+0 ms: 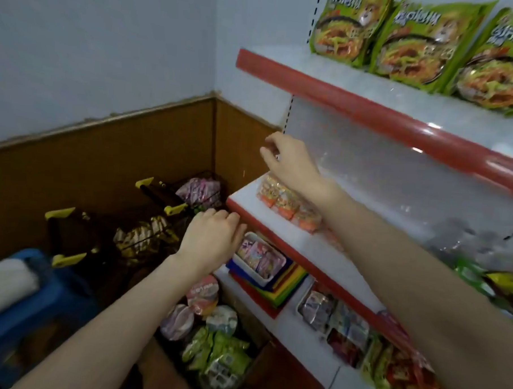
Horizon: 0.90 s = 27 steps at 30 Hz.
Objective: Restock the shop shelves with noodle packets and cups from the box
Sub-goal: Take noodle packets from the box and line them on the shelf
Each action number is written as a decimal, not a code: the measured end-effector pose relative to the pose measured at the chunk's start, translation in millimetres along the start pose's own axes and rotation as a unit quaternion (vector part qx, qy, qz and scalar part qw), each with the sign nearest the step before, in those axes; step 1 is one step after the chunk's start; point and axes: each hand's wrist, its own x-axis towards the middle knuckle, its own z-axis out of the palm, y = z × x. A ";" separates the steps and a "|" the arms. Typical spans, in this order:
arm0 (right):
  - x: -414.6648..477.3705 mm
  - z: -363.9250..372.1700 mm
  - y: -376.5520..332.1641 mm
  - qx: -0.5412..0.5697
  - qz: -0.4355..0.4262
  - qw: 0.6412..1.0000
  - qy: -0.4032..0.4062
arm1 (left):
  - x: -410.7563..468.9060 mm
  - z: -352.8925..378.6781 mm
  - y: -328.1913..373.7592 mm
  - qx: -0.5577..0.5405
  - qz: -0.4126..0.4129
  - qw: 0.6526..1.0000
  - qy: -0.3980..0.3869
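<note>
I am hovering my right hand (292, 163) mid-frame, loosely curled and empty, just above the orange noodle packets (290, 209). My left hand (212, 239) is hanging relaxed and empty, below-left.

"So where are you?"

"A small shop. I'm facing white shelves (291, 237) with red edge strips (370, 111). Green noodle packets (426, 46) stand in a row on top, facing out; orange packets (290, 207) lie below."

"Could be a pantry."

"Not with wire baskets (158, 191) and a box (156, 366) of cups (204, 292) on the floor."
</note>
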 end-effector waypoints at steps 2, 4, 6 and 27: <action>-24.5 39.3 -0.2 0.010 0.018 0.999 -0.036 | -33.3 19.5 -9.3 -0.012 -0.026 0.999 -0.026; -47.2 74.7 5.4 0.008 0.036 0.997 -0.074 | -64.2 42.5 -17.6 -0.016 -0.053 0.997 -0.062; -68.8 108.4 16.7 0.010 0.056 0.992 -0.109 | -90.8 69.3 -26.6 -0.017 -0.077 0.991 -0.107; -306.0 519.1 219.7 -0.022 0.176 0.901 -0.395 | -255.8 481.1 -70.9 -0.014 -0.213 0.889 -0.406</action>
